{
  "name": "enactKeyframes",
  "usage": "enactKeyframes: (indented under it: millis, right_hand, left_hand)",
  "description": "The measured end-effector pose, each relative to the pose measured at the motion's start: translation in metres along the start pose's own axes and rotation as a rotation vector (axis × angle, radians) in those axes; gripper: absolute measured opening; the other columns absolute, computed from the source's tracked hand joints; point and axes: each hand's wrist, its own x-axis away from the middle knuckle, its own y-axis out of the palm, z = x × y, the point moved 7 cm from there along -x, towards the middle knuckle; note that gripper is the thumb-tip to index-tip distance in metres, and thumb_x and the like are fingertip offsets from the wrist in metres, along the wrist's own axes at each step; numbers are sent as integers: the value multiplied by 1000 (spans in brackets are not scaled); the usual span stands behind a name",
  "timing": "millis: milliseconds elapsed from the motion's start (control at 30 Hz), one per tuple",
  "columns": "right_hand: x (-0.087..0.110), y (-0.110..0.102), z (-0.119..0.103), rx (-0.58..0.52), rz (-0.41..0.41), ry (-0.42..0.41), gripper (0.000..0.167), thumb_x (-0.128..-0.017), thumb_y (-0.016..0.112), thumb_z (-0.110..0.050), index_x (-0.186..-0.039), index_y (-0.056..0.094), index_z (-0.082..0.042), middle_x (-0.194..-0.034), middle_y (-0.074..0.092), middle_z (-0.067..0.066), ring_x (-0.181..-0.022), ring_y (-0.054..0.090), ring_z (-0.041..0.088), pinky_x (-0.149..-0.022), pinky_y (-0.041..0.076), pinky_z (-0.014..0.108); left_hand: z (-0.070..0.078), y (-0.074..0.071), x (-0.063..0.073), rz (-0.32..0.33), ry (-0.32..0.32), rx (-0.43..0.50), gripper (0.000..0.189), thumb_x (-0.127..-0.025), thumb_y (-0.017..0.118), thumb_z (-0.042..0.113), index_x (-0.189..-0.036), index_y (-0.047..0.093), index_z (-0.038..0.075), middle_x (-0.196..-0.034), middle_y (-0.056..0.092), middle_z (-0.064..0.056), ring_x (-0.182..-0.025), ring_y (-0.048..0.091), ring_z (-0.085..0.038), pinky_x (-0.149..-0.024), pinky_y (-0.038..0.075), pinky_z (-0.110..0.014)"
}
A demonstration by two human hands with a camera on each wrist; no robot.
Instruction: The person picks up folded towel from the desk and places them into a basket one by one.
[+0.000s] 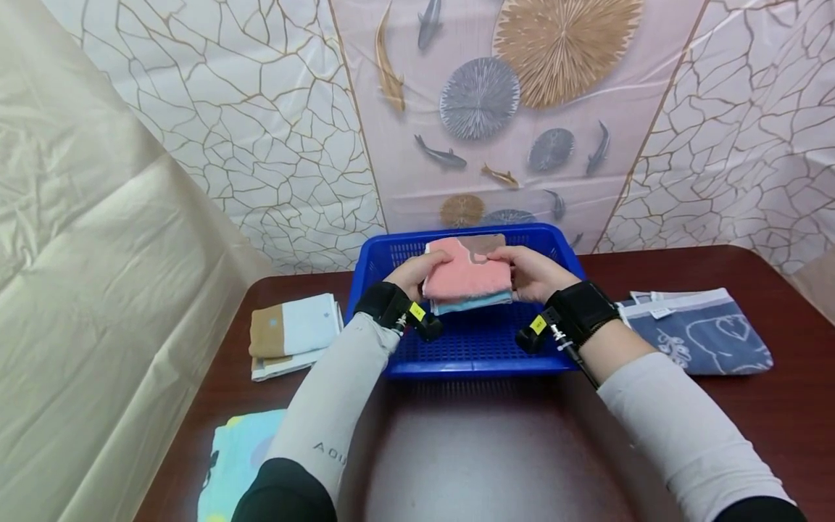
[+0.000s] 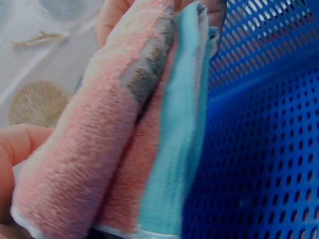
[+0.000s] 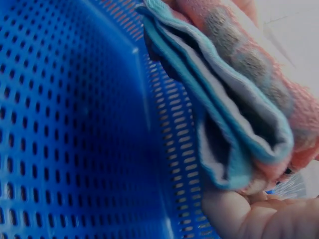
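Both hands hold a small folded towel (image 1: pixel 466 272) above the blue plastic basket (image 1: pixel 476 362). It is pink with a brown patch, and turquoise layers show along its lower edge. My left hand (image 1: pixel 414 274) grips the left end, thumb on top. At the right end, my right hand (image 1: pixel 535 272) pinches it the same way. In the left wrist view the pink terry towel (image 2: pixel 84 164) is folded over beside its turquoise edge. Several turquoise and grey layers of the towel (image 3: pixel 239 114) show in the right wrist view, over the perforated basket.
A folded brown and white towel (image 1: pixel 306 326) lies left of the basket. Nearer on the left is a light turquoise towel (image 1: pixel 238 449), partly behind the left arm. To the right lies a folded blue patterned towel (image 1: pixel 704 333). A patterned sheet (image 1: pixel 261 145) hangs behind the table.
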Motion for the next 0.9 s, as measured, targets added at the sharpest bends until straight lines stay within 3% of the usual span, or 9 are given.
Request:
enactKeyframes:
  millis: [200, 233, 300, 433, 467, 567, 667, 800, 900]
  right_hand:
    - [-6, -10, 12, 130, 76, 92, 15, -104, 43, -28, -111, 47, -15, -90, 62, -4, -85, 62, 12, -79, 53, 29]
    - [-7, -11, 14, 152, 87, 104, 15, -103, 43, -28, -111, 47, -15, -92, 62, -3, -87, 61, 13, -81, 51, 31]
    - [-8, -13, 17, 205, 106, 125, 20, -102, 43, -27, -118, 45, -14, -102, 59, 0, -96, 59, 17, -85, 49, 35]
    - [-10, -14, 24, 300, 118, 171, 49, -102, 42, -27, -145, 31, -8, -137, 48, 17, -125, 51, 32, -102, 47, 45]
    - [-10, -14, 25, 321, 118, 178, 54, -102, 42, -27, -150, 27, -7, -145, 43, 22, -132, 47, 36, -106, 46, 48]
    - [-9, -14, 26, 367, 125, 195, 63, -101, 44, -26, -155, 20, -4, -157, 28, 29, -142, 35, 43, -113, 40, 53]
    - [-7, -14, 25, 398, 143, 194, 63, -100, 44, -25, -155, 23, -3, -158, 25, 31, -143, 34, 45, -113, 41, 53]
    - [-4, -15, 25, 419, 160, 192, 65, -100, 45, -25, -156, 20, -2, -157, 29, 31, -141, 38, 45, -111, 43, 52]
    - [-2, -16, 23, 434, 183, 188, 69, -99, 45, -25, -157, 14, -3, -155, 33, 31, -139, 40, 45, -111, 43, 52]
  left_hand:
    - [-7, -8, -8, 28, -20, -252, 55, -94, 63, 31, -140, 48, 4, -130, 56, -7, -114, 56, -19, -103, 46, -31]
    - [-12, -13, -21, -7, -16, -274, 60, -89, 68, 33, -138, 49, 3, -129, 56, -8, -112, 57, -20, -101, 48, -31]
    - [-18, -21, -35, -6, -21, -352, 59, -85, 71, 34, -132, 53, 2, -117, 60, -8, -97, 60, -18, -88, 51, -26]
    - [-21, -26, -37, 4, -74, -452, 46, -90, 66, 29, -125, 56, 2, -97, 52, -5, -77, 50, -15, -69, 47, -23]
    - [-16, -22, -20, 37, -99, -478, 45, -94, 60, 26, -131, 53, 1, -104, 53, -6, -82, 50, -16, -75, 49, -24]
    - [-6, -12, 17, 30, -130, -510, 51, -97, 53, 21, -143, 43, 0, -129, 50, -12, -103, 52, -21, -91, 52, -29]
    - [-6, -12, 25, 26, -134, -542, 55, -96, 56, 23, -145, 42, 1, -143, 47, -16, -114, 54, -26, -99, 52, -34]
    - [-29, -39, -49, -12, -137, -565, 61, -91, 64, 30, -144, 46, 7, -153, 42, -12, -113, 63, -25, -91, 57, -37]
    - [-36, -57, -84, -11, -130, -511, 59, -88, 68, 29, -141, 50, 9, -154, 41, -11, -106, 69, -29, -83, 61, -40]
